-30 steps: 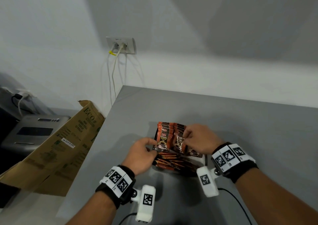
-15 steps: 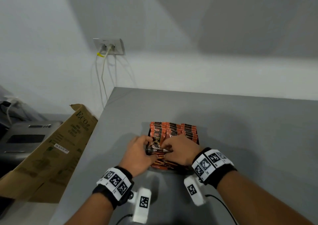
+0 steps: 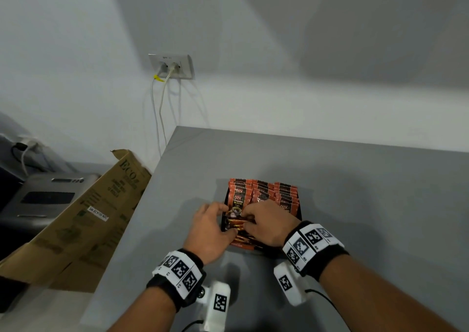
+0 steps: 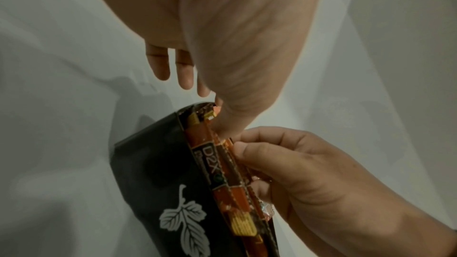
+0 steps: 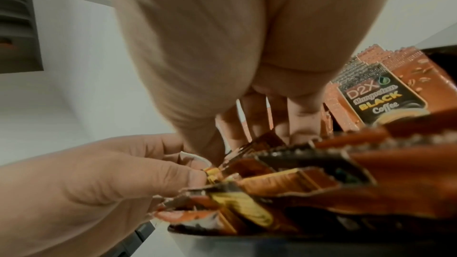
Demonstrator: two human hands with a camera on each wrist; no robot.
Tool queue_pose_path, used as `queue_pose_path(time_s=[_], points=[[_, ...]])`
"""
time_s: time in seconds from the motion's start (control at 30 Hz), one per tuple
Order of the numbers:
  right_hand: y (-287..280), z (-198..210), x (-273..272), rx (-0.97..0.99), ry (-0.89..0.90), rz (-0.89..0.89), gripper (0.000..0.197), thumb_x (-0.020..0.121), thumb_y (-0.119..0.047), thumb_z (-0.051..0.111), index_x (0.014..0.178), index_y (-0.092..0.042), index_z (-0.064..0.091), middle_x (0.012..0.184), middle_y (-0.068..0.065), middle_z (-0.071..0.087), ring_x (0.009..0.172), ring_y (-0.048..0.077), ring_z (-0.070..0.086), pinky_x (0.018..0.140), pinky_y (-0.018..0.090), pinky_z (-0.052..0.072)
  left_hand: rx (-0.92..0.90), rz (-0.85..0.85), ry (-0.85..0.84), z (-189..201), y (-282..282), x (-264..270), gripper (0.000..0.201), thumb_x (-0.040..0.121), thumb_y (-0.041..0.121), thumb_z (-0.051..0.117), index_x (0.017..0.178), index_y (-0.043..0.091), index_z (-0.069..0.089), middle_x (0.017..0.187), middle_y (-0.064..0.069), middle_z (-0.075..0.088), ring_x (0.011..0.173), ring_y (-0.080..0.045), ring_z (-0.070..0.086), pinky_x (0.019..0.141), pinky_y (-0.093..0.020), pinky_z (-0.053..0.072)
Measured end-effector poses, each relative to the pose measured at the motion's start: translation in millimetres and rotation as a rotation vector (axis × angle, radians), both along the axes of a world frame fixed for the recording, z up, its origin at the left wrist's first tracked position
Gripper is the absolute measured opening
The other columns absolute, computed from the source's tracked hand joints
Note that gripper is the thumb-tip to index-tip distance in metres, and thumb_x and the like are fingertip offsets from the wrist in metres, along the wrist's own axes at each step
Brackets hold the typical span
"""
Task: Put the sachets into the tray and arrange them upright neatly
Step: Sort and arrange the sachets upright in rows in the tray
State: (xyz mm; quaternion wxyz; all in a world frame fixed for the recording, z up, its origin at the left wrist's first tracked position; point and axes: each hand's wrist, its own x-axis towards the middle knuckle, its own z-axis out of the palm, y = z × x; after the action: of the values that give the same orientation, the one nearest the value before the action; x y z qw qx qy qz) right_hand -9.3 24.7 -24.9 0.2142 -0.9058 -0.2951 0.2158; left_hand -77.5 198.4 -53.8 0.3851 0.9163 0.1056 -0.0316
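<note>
A black tray [image 3: 300, 213] with a white leaf print [image 4: 180, 220] stands on the grey table [image 3: 355, 205]. Orange-brown coffee sachets [image 3: 238, 197] stand upright in rows in its back part. More sachets [image 3: 243, 240] lie flat in a pile at its front. My left hand [image 3: 227, 221] is at the tray's front-left corner, thumb and forefinger pinching the edges of the lying sachets [image 5: 210, 175]. My right hand [image 3: 245, 222] reaches in from the right, fingers curled on the same sachets [image 4: 230, 155]. The two hands nearly touch.
The table's left edge runs close to the tray. Beyond it a brown cardboard box [image 3: 83, 220] leans, with a grey machine [image 3: 48, 194] behind. A wall socket [image 3: 171, 65] with hanging cables sits above the table's far-left corner. The wall backs the table.
My right hand has moved left from the upright sachets down to the lying ones at the tray's front-left. My left hand closed in on the same spot, so the hands now meet.
</note>
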Motion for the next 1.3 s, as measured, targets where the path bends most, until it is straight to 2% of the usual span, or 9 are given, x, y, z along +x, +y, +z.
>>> queue_pose_path(time_s=[0.37,0.6,0.7,0.77,0.87,0.97,1.03,1.17,1.3], points=[[4,-1,-3,-0.011,-0.056,-0.029,0.016,0.093,-0.018,0.054,0.098,-0.018,0.069,0.093,0.0,0.068,0.08,0.016,0.063,0.079,0.036,0.056,-0.011,0.009,0.014,-2,0,-1,0.051,0.081,0.029,0.078,0.125,0.025,0.053,0.115,0.009,0.047,0.113,-0.012,0.048,0.103,-0.035,0.046],[-2,20,-4,0.11,-0.066,-0.086,0.015,0.095,-0.017,0.056,0.095,-0.019,0.07,0.085,-0.005,0.067,0.073,0.009,0.062,0.067,0.023,0.05,-0.085,-0.029,0.01,10,1,8,0.045,0.074,0.038,0.078,0.112,0.029,0.056,0.11,0.01,0.054,0.108,-0.011,0.052,0.099,-0.033,0.045],[-7,39,-1,0.249,-0.066,-0.184,0.015,0.094,-0.018,0.058,0.1,-0.019,0.072,0.089,-0.005,0.071,0.076,0.01,0.065,0.067,0.021,0.05,-0.314,-0.007,-0.067,27,-1,16,0.048,0.07,0.036,0.082,0.109,0.029,0.054,0.107,0.01,0.061,0.099,-0.001,0.056,0.09,-0.021,0.045],[-10,50,4,0.372,-0.018,-0.288,0.015,0.095,-0.021,0.06,0.104,-0.023,0.071,0.094,-0.009,0.073,0.085,0.005,0.067,0.075,0.016,0.05,-0.542,0.046,-0.089,39,-4,22,0.061,0.062,0.039,0.085,0.112,0.025,0.054,0.111,0.003,0.067,0.1,-0.009,0.064,0.088,-0.028,0.051],[-9,58,4,0.718,0.336,-0.478,0.015,0.096,-0.014,0.062,0.11,-0.018,0.064,0.093,0.004,0.077,0.083,0.019,0.073,0.081,0.035,0.056,-1.103,0.164,-0.051,55,-18,30,0.059,0.068,0.014,0.085,0.117,0.005,0.052,0.114,-0.02,0.067,0.095,-0.027,0.068,0.081,-0.042,0.058],[-2,59,-4,1.005,0.646,-0.602,0.011,0.094,-0.002,0.061,0.103,-0.007,0.059,0.096,0.019,0.071,0.074,0.026,0.068,0.062,0.041,0.054,-1.427,0.156,0.032,77,-37,34,0.037,0.078,0.006,0.065,0.113,-0.006,0.059,0.097,-0.023,0.069,0.077,-0.03,0.068,0.06,-0.035,0.056],[1,56,-8,1.005,0.555,-0.617,0.007,0.092,-0.004,0.065,0.095,-0.008,0.061,0.102,0.013,0.071,0.079,0.023,0.069,0.064,0.042,0.057,-1.453,0.165,0.098,84,-46,37,0.02,0.082,0.006,0.052,0.096,-0.002,0.065,0.082,-0.016,0.07,0.062,-0.024,0.066,0.048,-0.027,0.051],[-15,61,-8,0.559,-0.055,-0.634,0.016,0.083,-0.037,0.072,0.094,-0.03,0.062,0.102,-0.01,0.061,0.09,0.007,0.061,0.077,0.028,0.053,-1.39,0.245,0.074,89,-52,42,0.026,0.091,-0.001,0.043,0.104,-0.01,0.063,0.088,-0.022,0.07,0.07,-0.028,0.07,0.057,-0.032,0.058],[-31,69,-7,0.667,0.118,-0.565,0.046,0.075,-0.041,0.08,0.116,-0.041,0.058,0.114,-0.007,0.054,0.09,0.015,0.063,0.074,0.028,0.054,-1.277,0.195,0.085,86,-52,41,0.033,0.092,0.001,0.055,0.119,-0.019,0.055,0.103,-0.03,0.066,0.081,-0.035,0.069,0.064,-0.036,0.059]])
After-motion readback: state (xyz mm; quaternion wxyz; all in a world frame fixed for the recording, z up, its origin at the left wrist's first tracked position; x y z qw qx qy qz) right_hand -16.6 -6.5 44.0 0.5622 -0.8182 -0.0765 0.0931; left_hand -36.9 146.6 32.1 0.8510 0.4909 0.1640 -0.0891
